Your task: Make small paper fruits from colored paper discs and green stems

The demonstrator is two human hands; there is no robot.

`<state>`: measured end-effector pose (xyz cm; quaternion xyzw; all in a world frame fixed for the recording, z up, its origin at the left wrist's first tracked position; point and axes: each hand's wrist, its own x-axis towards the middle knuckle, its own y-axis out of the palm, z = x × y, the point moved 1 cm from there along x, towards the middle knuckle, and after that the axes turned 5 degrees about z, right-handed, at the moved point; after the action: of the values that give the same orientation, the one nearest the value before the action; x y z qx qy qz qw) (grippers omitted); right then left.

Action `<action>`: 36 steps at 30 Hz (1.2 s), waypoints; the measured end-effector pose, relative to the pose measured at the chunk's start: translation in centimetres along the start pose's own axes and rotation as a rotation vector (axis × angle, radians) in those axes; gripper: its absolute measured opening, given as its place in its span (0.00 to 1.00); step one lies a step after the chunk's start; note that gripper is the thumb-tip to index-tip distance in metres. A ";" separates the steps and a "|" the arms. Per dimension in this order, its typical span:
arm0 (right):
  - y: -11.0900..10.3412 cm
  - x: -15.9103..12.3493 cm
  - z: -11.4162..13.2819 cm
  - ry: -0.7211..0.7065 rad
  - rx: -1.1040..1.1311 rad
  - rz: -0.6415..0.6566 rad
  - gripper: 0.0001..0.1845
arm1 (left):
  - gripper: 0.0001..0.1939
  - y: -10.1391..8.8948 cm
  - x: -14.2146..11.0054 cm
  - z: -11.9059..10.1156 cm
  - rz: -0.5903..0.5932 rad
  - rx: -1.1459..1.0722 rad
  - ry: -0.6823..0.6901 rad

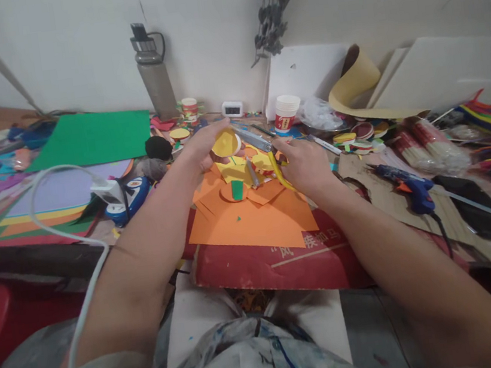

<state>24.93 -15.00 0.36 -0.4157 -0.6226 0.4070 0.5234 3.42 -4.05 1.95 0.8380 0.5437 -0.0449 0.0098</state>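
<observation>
- The yellow round piece with a pale rim, apparently paper [225, 143], is held raised above the worktop, between the left hand [205, 145] and the scissors.
- Left grip: closed on the round piece at its left side; the exact finger placement is hidden.
- Right grip: the right hand [306, 161] is closed around the yellow-handled scissors with grey metal blades [256, 140]. The blades point towards the piece's upper right edge; blur prevents confirming contact or the blade gap.
- Assessment: the step appears to be trimming. Good practice is turning the piece into the blades, taking short cuts, and placing the left fingers behind the cutting line.
- Below: orange paper sheets [256, 231] lie on a red printed board [279, 273]; a small green paper piece [237, 190] lies on the orange paper.
- Containers: white paper cups with red print [287, 112] stand nested behind the right hand. Beside them, a crumpled clear plastic bag [320, 114] shows no identifiable contents.
- A grey lidded bottle with a loop handle [156, 78] stands against the wall; contents not determinable.
- Far right, clear plastic packs [430, 144] hold bundled pale sticks.
</observation>
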 end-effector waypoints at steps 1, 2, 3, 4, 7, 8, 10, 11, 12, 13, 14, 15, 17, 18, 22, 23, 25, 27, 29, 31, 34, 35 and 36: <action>0.0 0.0 0.0 -0.002 0.001 0.002 0.23 | 0.26 -0.1 0.1 0.0 -0.003 0.005 -0.004; 0.1 0.1 -0.1 -0.003 0.002 0.007 0.23 | 0.26 -0.1 0.2 0.1 -0.005 0.010 -0.008; 0.1 0.1 -0.1 -0.002 0.003 0.014 0.24 | 0.25 -0.2 0.2 0.1 -0.003 0.014 -0.012; 0.0 0.1 -0.1 0.000 0.002 0.022 0.25 | 0.25 -0.3 0.3 0.2 -0.002 0.018 -0.016; -0.3 0.1 0.1 0.005 -0.001 0.049 0.26 | 0.26 -0.5 0.5 0.3 0.002 0.023 -0.026; -0.5 0.0 0.2 0.008 0.000 0.060 0.26 | 0.26 -0.6 0.5 0.3 0.003 0.022 -0.029; -0.8 0.0 0.3 0.019 0.003 0.086 0.25 | 0.26 -0.7 0.7 0.3 0.005 0.017 -0.033; -0.9 0.0 0.4 0.027 0.004 0.098 0.25 | 0.26 -0.7 0.7 0.4 0.009 0.013 -0.034; -1.0 0.0 0.4 0.035 0.004 0.108 0.24 | 0.26 -0.8 0.8 0.4 0.013 0.008 -0.034; -1.0 -0.1 0.4 0.045 0.004 0.113 0.24 | 0.25 -0.9 0.9 0.4 0.016 0.003 -0.035; -1.0 0.0 0.4 0.054 0.006 0.113 0.24 | 0.25 -0.9 0.9 0.5 0.018 -0.002 -0.036; -1.0 0.0 0.3 0.059 0.012 0.112 0.23 | 0.25 -1.0 1.0 0.5 0.020 -0.007 -0.039; -0.8 0.0 0.1 0.053 0.038 0.100 0.24 | 0.25 -1.0 1.0 0.6 0.016 -0.014 -0.046; -0.7 0.0 -0.1 0.041 0.055 0.090 0.25 | 0.25 -1.0 1.0 0.6 0.014 -0.015 -0.050; -0.3 0.2 -0.7 -0.010 0.099 0.047 0.29 | 0.24 -0.9 1.0 0.4 0.020 -0.003 -0.062; -0.3 0.2 -0.7 -0.011 0.102 0.046 0.30 | 0.24 -0.9 1.0 0.4 0.025 0.002 -0.061; -0.4 0.2 -0.7 -0.004 0.101 0.059 0.30 | 0.23 -0.8 0.9 0.4 0.032 0.013 -0.057; -0.5 0.1 -0.6 0.004 0.094 0.079 0.29 | 0.21 -0.7 0.9 0.4 0.035 0.020 -0.046; -0.7 0.1 -0.5 0.007 0.085 0.094 0.28 | 0.19 -0.7 0.9 0.4 0.037 0.023 -0.029; -0.8 0.1 -0.4 0.006 0.082 0.096 0.28 | 0.19 -0.7 0.9 0.5 0.046 0.025 -0.012; -0.8 0.0 -0.5 0.004 0.081 0.091 0.28 | 0.20 -0.6 0.9 0.5 0.044 0.040 -0.013; -0.7 0.0 -0.5 0.004 0.080 0.091 0.28 | 0.20 -0.6 0.8 0.5 0.038 0.043 -0.016; -0.7 0.0 -0.5 0.004 0.079 0.092 0.28 | 0.21 -0.5 0.7 0.4 0.030 0.045 -0.018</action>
<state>25.38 -15.15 1.11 -0.4239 -0.5852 0.4538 0.5215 3.21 -3.19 1.48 0.8458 0.5296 -0.0645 -0.0037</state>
